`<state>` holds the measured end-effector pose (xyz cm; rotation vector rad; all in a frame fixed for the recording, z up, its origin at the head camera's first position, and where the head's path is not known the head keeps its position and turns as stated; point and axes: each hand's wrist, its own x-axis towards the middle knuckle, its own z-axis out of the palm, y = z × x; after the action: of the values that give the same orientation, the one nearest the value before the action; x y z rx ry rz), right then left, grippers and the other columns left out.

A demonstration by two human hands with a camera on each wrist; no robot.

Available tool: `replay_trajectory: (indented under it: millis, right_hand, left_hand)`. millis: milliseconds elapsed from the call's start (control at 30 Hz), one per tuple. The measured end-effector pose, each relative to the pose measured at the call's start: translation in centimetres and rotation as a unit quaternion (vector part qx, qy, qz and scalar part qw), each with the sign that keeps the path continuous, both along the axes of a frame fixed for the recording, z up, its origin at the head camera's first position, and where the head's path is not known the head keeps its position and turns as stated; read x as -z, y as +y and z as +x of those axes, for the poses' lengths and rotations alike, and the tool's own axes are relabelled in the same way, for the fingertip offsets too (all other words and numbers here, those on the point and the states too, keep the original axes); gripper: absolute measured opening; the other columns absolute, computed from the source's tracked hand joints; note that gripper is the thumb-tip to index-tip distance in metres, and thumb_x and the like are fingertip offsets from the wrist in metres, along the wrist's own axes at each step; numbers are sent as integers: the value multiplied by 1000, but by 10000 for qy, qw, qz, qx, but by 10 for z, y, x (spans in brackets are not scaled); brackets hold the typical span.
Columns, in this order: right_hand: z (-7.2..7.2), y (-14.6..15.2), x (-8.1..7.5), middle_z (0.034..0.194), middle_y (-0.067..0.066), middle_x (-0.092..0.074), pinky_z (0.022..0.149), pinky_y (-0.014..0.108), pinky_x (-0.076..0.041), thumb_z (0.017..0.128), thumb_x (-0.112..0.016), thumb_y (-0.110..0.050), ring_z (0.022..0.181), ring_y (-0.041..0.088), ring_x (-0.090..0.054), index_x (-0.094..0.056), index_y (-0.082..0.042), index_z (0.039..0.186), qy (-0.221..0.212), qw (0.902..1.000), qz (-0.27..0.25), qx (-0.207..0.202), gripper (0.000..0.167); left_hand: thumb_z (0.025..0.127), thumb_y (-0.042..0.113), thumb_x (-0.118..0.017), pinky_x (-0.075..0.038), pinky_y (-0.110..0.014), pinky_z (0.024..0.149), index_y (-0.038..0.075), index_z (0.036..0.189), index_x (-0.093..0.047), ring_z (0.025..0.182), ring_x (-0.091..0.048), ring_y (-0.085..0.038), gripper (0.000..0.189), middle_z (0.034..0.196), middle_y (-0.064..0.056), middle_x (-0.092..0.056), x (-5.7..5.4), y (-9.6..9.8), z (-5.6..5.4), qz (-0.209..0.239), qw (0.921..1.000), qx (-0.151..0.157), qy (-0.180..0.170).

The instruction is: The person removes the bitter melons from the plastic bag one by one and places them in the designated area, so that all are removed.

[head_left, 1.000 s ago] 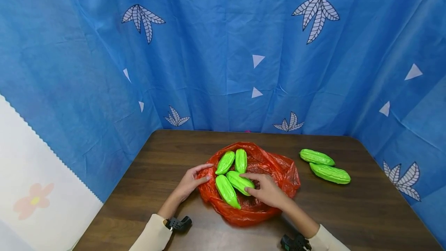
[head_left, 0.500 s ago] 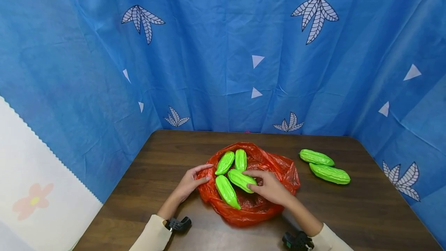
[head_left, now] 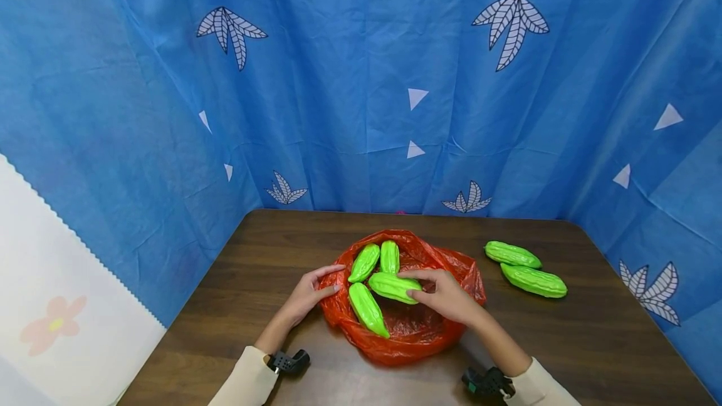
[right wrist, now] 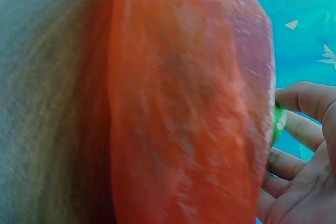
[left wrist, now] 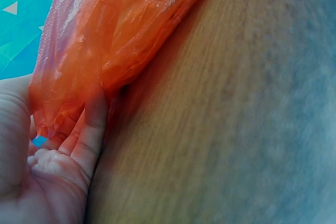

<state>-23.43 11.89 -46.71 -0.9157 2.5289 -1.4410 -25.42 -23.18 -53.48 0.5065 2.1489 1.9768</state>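
A red plastic bag point(head_left: 389, 352) lies spread wide on the table, its mouth facing up. Inside it are several bright green, ridged bitter melons, one at the lower left point(head_left: 368, 310) beside my left hand's side of the bag. My right hand point(head_left: 448, 299) reaches in over the near right rim and pinches the end of one bitter melon point(head_left: 391, 287) between thumb and fingers. In the right wrist view the bag wall hides most of that melon. My left hand point(head_left: 304, 296) holds the bag's left rim, thumb and fingers either side of the film point(left wrist: 79, 93).
Two more bitter melons point(head_left: 533, 281) lie touching on the brown wooden table point(head_left: 564, 343), right of the bag. A blue patterned curtain point(head_left: 361, 80) hangs behind the table and along its sides. White cloth with a flower point(head_left: 56, 324) hangs at the left.
My right hand has shifted slightly to the right, pulling the pinched bitter melon along and turning it more level across the bag. The left hand has stayed at the bag's rim.
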Motion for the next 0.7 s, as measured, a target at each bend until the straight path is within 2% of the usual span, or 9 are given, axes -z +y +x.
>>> replay_trajectory:
  millis: [233,333,467,633,700]
  right_hand:
    - [0,7,-10,132,11,-66,68,29,-59,95,-72,-19,86,23,-65,-69,-16,132,-285,9994,-116,152,37]
    - [0,10,-13,133,12,-65,63,29,-57,95,-72,-20,72,20,-62,-68,-15,133,-268,9994,-152,138,38]
    - [0,12,-17,132,9,-66,53,27,-51,96,-72,-21,49,12,-44,-67,-19,135,-173,9997,-81,168,39]
    - [1,18,-24,131,5,-66,49,27,-47,96,-72,-25,49,10,-40,-67,-23,135,-58,9994,30,327,39]
    - [1,22,-25,134,6,-65,55,26,-51,96,-72,-26,63,13,-54,-67,-22,135,-36,9992,2,393,40]
  left_hand:
    - [98,10,-67,-60,-36,85,5,144,-56,104,-70,-21,48,144,-22,-53,0,0,0,48,10000,12,-21]
    - [99,11,-67,-60,-36,86,6,144,-56,106,-70,-22,47,144,-22,-53,0,0,0,7,10000,23,-5]
    - [99,11,-67,-59,-36,86,6,144,-56,108,-69,-23,47,143,-22,-54,-1,-1,-1,-34,10000,12,25]
    - [99,11,-67,-60,-36,86,6,144,-56,109,-68,-25,47,143,-22,-54,-1,-1,-1,-7,10000,11,-36]
    - [99,12,-67,-59,-37,86,6,144,-56,109,-68,-25,47,143,-22,-54,-1,0,-1,22,10000,13,-77]
